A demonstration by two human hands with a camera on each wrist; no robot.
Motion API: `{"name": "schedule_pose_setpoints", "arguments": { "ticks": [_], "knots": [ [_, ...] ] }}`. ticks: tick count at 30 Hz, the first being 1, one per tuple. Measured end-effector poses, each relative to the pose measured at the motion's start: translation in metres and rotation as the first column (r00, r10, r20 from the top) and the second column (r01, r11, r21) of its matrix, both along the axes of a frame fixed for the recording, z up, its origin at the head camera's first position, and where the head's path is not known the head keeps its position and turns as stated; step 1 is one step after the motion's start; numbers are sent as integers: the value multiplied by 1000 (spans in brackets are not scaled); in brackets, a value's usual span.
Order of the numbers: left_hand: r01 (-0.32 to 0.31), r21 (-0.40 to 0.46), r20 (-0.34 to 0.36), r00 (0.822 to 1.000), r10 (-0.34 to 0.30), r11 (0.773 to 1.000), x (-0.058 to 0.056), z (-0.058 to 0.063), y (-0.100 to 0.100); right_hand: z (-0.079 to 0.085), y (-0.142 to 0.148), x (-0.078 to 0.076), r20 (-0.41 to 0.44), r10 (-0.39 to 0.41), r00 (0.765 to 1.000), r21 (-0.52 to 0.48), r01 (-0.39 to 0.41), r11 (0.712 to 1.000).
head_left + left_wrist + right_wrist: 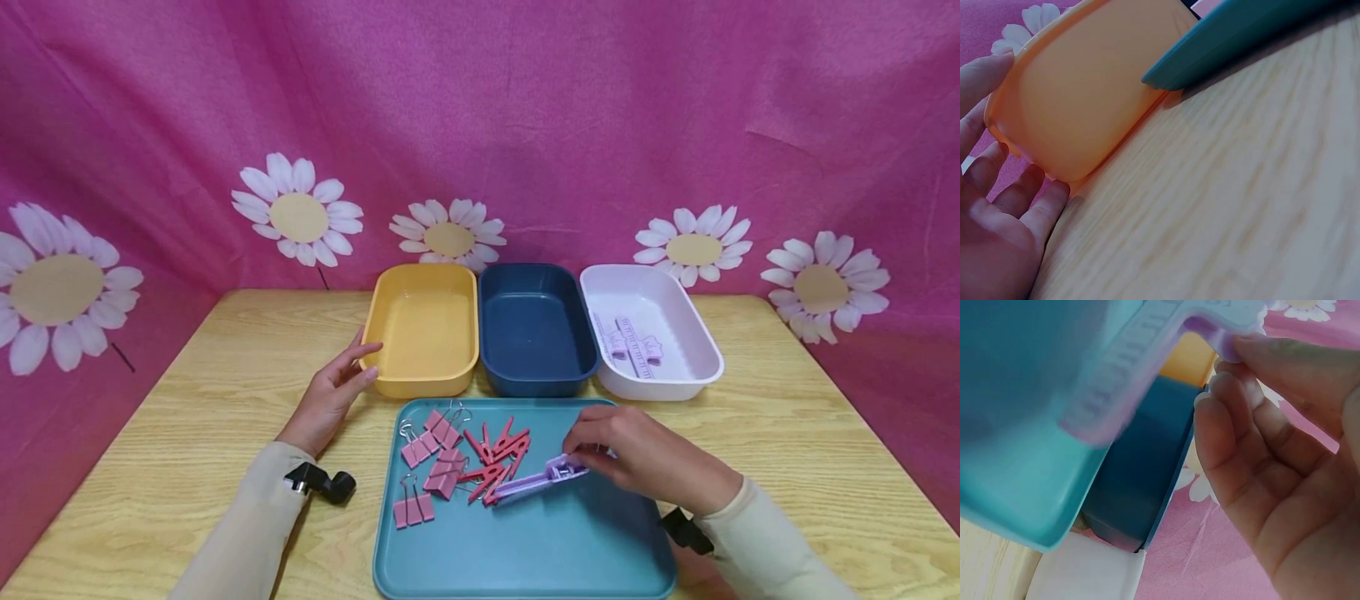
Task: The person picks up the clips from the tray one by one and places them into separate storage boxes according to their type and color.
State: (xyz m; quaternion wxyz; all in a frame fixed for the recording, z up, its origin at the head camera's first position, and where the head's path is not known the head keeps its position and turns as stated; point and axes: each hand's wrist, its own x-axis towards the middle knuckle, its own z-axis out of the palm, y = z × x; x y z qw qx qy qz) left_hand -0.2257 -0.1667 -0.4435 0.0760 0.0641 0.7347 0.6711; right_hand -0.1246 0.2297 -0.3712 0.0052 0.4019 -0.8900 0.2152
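Observation:
My right hand (637,450) pinches a light purple ruler-like strip (525,483) by its wide, shaped end, between thumb and fingers. In the right wrist view, tick-like marks run along the strip (1122,375). Its far tip hangs over red clothespins (495,458) on the teal tray (585,550). Pink binder clips (442,475) lie to their left on the tray. My left hand (326,400) touches the near left side of the yellow bin (427,385), its fingers spread against the wall (1060,119).
Beside the yellow bin stand a dark blue bin (538,385) and a white bin (660,388), side by side behind the tray. Inside the white bin lie purple strips (637,350) with shaped ends. A pink flowered cloth (525,125) hangs behind the wooden table (795,433).

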Motion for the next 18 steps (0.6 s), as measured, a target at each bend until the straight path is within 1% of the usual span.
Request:
{"name": "schedule_pose_setpoints", "arguments": {
  "ticks": [5, 11, 18],
  "knots": [
    [1, 2, 10, 1000, -1, 1000, 1, 0, -1, 2, 2, -1, 19, -13, 1000, -17, 13, 1000],
    [12, 7, -8, 1000, -12, 1000, 0, -1, -2, 4, 4, -1, 40, -37, 999, -74, 40, 996],
    [14, 6, -8, 1000, -14, 1000, 0, 0, -1, 7, 6, -1, 64, -73, 995, -130, 81, 988]
  ]
}}
